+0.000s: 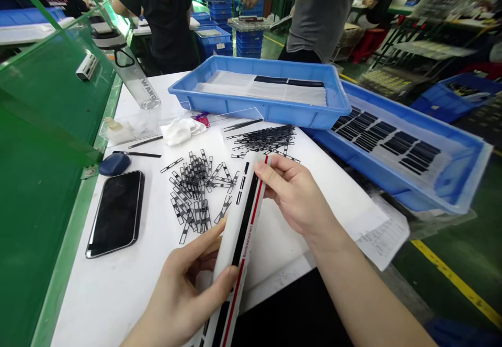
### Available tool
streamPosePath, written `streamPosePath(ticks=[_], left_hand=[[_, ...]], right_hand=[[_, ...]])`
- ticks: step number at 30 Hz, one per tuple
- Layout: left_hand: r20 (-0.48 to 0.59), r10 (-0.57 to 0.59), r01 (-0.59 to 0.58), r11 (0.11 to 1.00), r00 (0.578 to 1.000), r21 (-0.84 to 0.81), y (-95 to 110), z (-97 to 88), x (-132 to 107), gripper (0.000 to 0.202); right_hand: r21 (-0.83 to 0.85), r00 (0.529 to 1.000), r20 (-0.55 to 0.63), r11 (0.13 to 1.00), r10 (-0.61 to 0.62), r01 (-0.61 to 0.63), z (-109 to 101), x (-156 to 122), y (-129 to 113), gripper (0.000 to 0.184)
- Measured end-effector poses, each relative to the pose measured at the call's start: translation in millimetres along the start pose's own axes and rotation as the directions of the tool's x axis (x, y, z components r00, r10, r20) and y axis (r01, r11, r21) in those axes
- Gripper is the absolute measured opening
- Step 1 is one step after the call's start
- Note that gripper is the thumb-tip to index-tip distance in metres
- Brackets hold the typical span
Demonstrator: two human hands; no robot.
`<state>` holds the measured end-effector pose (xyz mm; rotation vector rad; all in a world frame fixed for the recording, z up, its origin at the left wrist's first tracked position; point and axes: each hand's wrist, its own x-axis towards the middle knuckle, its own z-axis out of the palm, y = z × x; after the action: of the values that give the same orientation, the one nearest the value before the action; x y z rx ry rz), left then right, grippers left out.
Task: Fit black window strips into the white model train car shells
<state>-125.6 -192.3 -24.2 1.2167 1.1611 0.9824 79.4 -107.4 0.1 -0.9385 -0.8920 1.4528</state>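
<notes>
My left hand (184, 289) grips the lower part of a long white backing strip (238, 239) with black and red bands and small printed red lettering. My right hand (294, 195) pinches the strip's upper end between fingers and thumb. Small black-and-clear strips lie beside it in a loose pile (198, 195) on the white table (321, 221), a little left of my hands. A second pile (266, 140) lies farther back, just past my right fingers. Neither hand touches a pile.
Blue trays (259, 111) (392, 118) holding strips stand behind the piles. Fine tweezers (243, 124), a white cloth (180, 131), a phone (115, 213) and a water bottle (135, 77) sit on the table. Printed papers (382, 237) overhang its right edge. A co-worker (325, 12) stands beyond.
</notes>
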Motion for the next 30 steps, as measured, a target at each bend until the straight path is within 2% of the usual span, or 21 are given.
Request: streamPosePath(ticks=[3, 6, 9, 11, 13, 15, 19, 22, 24, 27, 30], left_hand=[[0.003, 0.011, -0.011, 1.0, 1.0, -0.001, -0.1, -0.1, -0.1, 0.052], [-0.01, 0.015, -0.015, 1.0, 1.0, 0.018, 0.7, -0.1, -1.3, 0.049], [-0.025, -0.022, 0.022, 1.0, 0.999, 0.001, 5.0, 0.7, -3.4, 0.048], [0.005, -0.003, 0.003, 1.0, 1.0, 0.007, 9.9, 2.5, -4.5, 0.049], [0.061, 0.056, -0.06, 0.996, 0.997, 0.059, 15.5, 4.8, -4.9, 0.051], [0.119, 0.089, -0.103, 0.988, 0.989, 0.114, 21.1, 6.6, -5.2, 0.053], [0.24, 0.003, -0.035, 0.991, 0.971, 0.129, 30.0, 5.7, -11.9, 0.063], [0.219, -0.065, 0.015, 0.975, 0.974, 0.221, 34.3, 2.9, -23.3, 0.057], [0.189, -0.075, 0.024, 0.966, 0.979, 0.259, 37.2, 3.0, -31.4, 0.054], [0.178, -0.068, 0.024, 0.972, 0.982, 0.235, 42.1, 7.9, -41.3, 0.057], [0.128, -0.043, 0.014, 0.975, 0.991, 0.22, 44.8, 14.0, -47.4, 0.057]], right_hand=[[0.02, 0.999, 0.036, 1.0, -0.013, 0.012, -1.3, -1.1, 0.5, 0.02], [0.02, 0.996, -0.033, 0.996, -0.085, 0.086, -0.1, -3.1, 1.9, 0.023], [0.052, 0.997, -0.036, 0.996, -0.068, 0.07, 2.6, -9.0, 0.9, 0.018], [0.026, 0.998, 0.011, 0.998, -0.057, 0.057, 3.1, -17.5, -2.2, 0.01], [-0.004, 0.997, 0.043, 0.997, -0.071, 0.071, 1.6, -28.5, -6.6, 0.012], [0.001, 0.995, 0.032, 0.996, -0.094, 0.094, -1.8, -38.2, -11.3, 0.009], [0.057, 0.985, -0.075, 0.985, -0.156, 0.16, -10.9, -45.3, -18.8, 0.003], [0.099, 0.965, -0.139, 0.966, -0.224, 0.239, -14.6, -48.5, -20.5, 0.008], [0.108, 0.975, -0.083, 0.971, -0.205, 0.214, -13.9, -56.6, -18.6, 0.016], [0.081, 0.994, 0.073, 0.993, -0.086, 0.08, -9.6, -76.5, -12.5, 0.023], [0.07, 0.993, 0.112, 0.997, -0.029, 0.022, -4.9, -93.2, -7.0, 0.019]])
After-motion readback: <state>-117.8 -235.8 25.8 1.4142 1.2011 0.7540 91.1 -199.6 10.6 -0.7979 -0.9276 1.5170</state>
